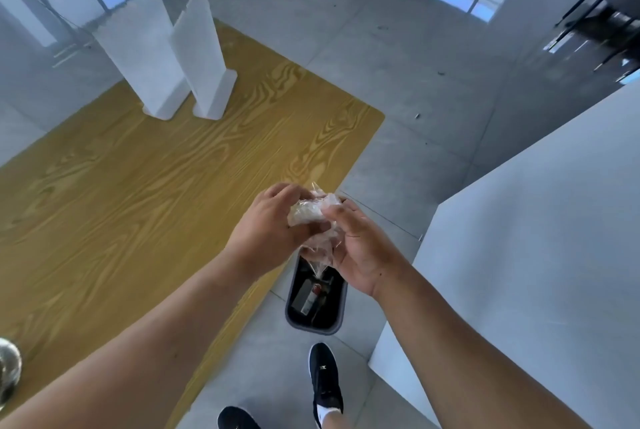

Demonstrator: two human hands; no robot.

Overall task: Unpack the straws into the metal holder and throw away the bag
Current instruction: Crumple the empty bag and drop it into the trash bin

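Note:
A crumpled clear plastic bag [313, 217] is bunched between both my hands, above a dark bin. My left hand [270, 224] grips its upper part with curled fingers and thumb. My right hand [360, 248] holds the lower right part, and a tail of the bag hangs down from it. The dark grey bin [291, 314] stands on the floor right below the hands, with some rubbish inside. A shiny metal object [8, 369], perhaps the holder, shows only partly at the left edge on the table. No straws are in view.
A yellow wooden table [138, 203] fills the left side, with two white upright stands [180, 54] at its far end. A white counter [536, 238] is on the right. My black shoes [323, 383] are on the grey tiled floor beside the bin.

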